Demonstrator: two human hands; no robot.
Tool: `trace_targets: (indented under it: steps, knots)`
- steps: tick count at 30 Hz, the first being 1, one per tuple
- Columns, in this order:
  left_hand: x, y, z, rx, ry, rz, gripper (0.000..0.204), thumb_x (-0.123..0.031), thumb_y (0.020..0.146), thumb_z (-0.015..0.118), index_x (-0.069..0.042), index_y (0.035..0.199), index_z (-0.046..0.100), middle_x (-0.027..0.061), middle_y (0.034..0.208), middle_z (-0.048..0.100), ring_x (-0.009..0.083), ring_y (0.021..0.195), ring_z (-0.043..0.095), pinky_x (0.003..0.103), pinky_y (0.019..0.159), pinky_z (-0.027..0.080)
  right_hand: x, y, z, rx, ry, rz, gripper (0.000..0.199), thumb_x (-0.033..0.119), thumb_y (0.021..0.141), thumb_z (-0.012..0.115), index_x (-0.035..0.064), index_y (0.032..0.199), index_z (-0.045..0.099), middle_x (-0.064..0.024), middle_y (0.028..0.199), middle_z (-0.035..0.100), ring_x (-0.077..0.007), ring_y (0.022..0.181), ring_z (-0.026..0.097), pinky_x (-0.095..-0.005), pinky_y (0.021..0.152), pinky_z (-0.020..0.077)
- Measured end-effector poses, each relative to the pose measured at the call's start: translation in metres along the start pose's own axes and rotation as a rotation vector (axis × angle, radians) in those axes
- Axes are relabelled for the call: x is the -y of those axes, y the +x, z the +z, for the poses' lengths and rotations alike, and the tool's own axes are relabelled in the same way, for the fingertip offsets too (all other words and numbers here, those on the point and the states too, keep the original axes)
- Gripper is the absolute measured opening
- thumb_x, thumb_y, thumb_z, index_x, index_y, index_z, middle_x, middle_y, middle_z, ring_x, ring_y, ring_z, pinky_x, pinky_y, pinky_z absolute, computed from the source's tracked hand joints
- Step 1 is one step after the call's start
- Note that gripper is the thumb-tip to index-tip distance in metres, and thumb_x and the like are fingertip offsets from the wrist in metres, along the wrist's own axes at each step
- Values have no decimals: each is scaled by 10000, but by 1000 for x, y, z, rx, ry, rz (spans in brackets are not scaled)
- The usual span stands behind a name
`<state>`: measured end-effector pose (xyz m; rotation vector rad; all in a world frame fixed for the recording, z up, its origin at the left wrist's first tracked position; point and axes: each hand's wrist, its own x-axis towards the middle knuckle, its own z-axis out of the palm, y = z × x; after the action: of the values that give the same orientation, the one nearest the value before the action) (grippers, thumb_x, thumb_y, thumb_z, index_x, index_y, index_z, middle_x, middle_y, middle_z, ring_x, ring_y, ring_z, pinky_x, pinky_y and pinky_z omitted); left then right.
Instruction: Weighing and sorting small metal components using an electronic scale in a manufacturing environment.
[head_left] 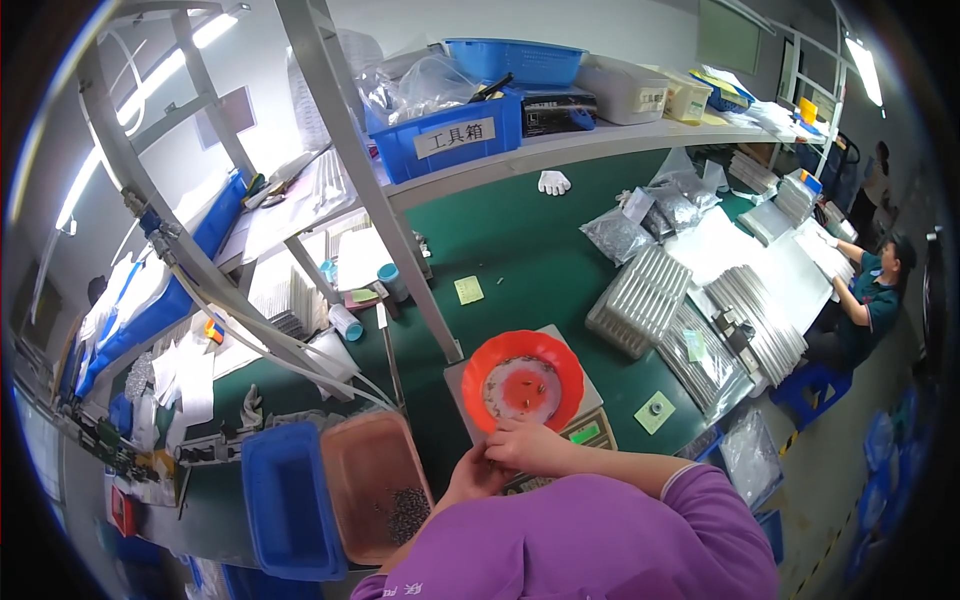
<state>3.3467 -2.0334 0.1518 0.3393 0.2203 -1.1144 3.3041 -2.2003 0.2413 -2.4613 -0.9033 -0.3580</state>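
Person's left hand [474, 474] and right hand [522, 446] meet at the near rim of a red-orange bowl [479, 372]. Fingers of both drawn together, tips touching or nearly so; whether anything is pinched between them cannot be told. Bowl stands on a scale [596, 420] with a lit green display, on the green table [520, 235]. A few small pieces [528, 388] lie inside the bowl. Left of the hands: pinkish bin [362, 465] containing small dark metal parts [407, 514]; blue bin [287, 490] just beside it.
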Motion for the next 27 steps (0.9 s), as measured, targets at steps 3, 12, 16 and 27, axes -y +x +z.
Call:
trace_targets:
  steps: [3, 12, 16, 27]
  knots:
    - [1, -2, 4, 96, -94, -42, 328, -275, 943, 325, -70, 1152, 474, 107, 1180, 517, 269, 1083, 488, 449, 915, 386, 1, -1, -1, 21, -6, 20, 123, 94, 652, 605, 86, 773, 587, -29, 815, 570, -220, 885, 532, -323, 784, 443]
    - [5, -4, 19, 36, -107, 0, 292, -229, 941, 338, -32, 1091, 492, 111, 1113, 544, 262, 1039, 511, 447, 913, 391, 3, -3, -5, -35, 39, 23, 186, 80, 661, 593, 86, 846, 576, -31, 844, 582, -218, 873, 539, -322, 775, 447]
    - [4, 2, -2, 338, -259, -42, 291, -202, 940, 350, 6, 1104, 472, 137, 1109, 525, 271, 1047, 510, 425, 949, 394, 8, 2, -10, -66, 88, 48, 189, 85, 701, 578, 88, 890, 569, -41, 861, 586, -234, 876, 538, -340, 772, 438]
    - [7, -8, 28, -53, -114, 29, 321, -220, 958, 326, 46, 1061, 475, 163, 1049, 530, 301, 982, 543, 410, 899, 462, -70, -11, -30, -247, -301, 311, 129, 148, 763, 558, 76, 863, 595, -64, 881, 591, -279, 856, 542, -379, 815, 419]
